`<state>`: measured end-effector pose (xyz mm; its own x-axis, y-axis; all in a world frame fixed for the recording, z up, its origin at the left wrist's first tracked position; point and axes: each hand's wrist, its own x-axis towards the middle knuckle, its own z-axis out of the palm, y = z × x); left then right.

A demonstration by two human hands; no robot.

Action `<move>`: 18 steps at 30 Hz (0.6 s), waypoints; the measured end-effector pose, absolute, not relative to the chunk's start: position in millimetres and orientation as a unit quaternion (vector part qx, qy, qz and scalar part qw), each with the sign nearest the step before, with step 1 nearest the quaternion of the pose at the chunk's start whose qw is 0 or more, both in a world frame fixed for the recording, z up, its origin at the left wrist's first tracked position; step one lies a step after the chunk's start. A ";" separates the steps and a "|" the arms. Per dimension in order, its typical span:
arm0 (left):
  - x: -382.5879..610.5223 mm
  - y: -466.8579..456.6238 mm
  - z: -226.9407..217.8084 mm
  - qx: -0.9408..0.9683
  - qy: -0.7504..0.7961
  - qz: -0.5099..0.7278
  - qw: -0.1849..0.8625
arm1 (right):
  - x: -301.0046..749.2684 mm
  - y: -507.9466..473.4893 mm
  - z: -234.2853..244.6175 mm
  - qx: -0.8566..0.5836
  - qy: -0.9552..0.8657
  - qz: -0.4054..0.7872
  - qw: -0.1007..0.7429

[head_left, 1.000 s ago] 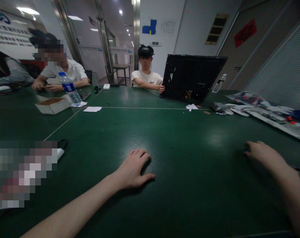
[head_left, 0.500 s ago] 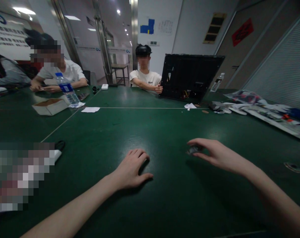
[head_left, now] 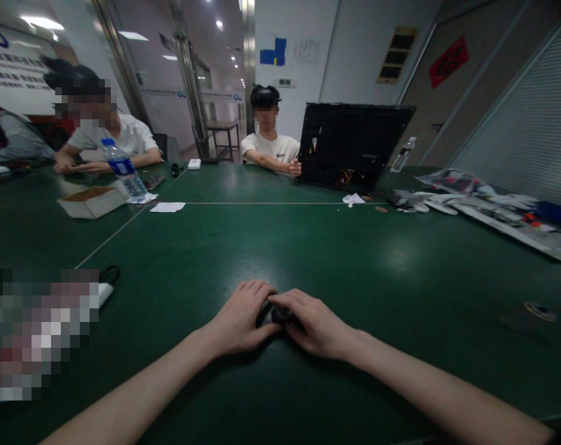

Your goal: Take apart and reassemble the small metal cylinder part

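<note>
A small dark object [head_left: 280, 313] with a round, ring-like part sits low over the table between my two hands. My right hand [head_left: 320, 324] is closed on it from the right, thumb below and fingers above. From the other side my left hand [head_left: 245, 318] curves its fingers and thumb around the object's left edge, which shows a greyish patch. Fingers cover much of the object, so its exact kind is unclear. Both hands rest near the green tabletop [head_left: 206, 383].
Across the table a person [head_left: 273, 148] holds a black flat panel [head_left: 354, 148] upright. Another person [head_left: 127, 139] sits at the left, near an open box [head_left: 92, 207] and a water bottle [head_left: 125, 170]. A ring-shaped fitting [head_left: 540, 312] lies right. Gloves [head_left: 440, 203] and a tray [head_left: 516, 230] lie farther back.
My right hand has moved left and toward me, bringing the small object against my left hand. The left hand has stayed in nearly the same place and now meets the object.
</note>
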<state>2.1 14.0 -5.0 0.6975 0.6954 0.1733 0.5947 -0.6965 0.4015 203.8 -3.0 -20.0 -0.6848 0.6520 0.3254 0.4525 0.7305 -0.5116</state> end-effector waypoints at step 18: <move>3.1 11.6 -0.3 0.899 0.354 0.159 0.204 | 207.9 -6.3 -32.0 -0.320 -0.871 0.238 0.287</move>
